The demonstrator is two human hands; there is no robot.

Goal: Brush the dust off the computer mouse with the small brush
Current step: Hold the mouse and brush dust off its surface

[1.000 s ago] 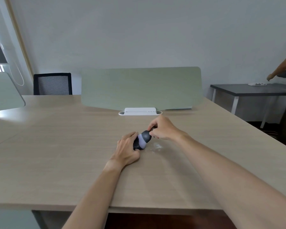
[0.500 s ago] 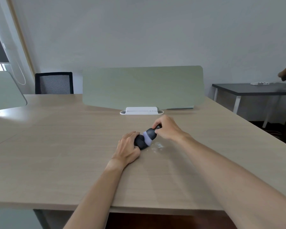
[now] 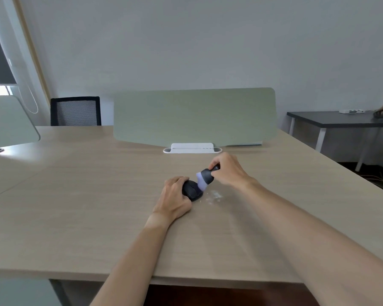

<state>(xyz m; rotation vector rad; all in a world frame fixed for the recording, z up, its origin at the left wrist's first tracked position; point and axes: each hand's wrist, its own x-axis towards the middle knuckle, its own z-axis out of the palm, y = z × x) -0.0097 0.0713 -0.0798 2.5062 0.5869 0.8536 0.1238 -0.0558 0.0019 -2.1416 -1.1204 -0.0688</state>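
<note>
Grip: right hand closed around small brush; left hand clasps computer mouse
Hidden: mouse's left side, brush handle
Bench: pale wood, white dust beside mouse

The table looks like pale wood-grain laminate, smooth and matt. The computer mouse is dark matt plastic. The small brush has a dark matt handle and soft pale lilac bristles. White powdery dust speckles the table.
</note>
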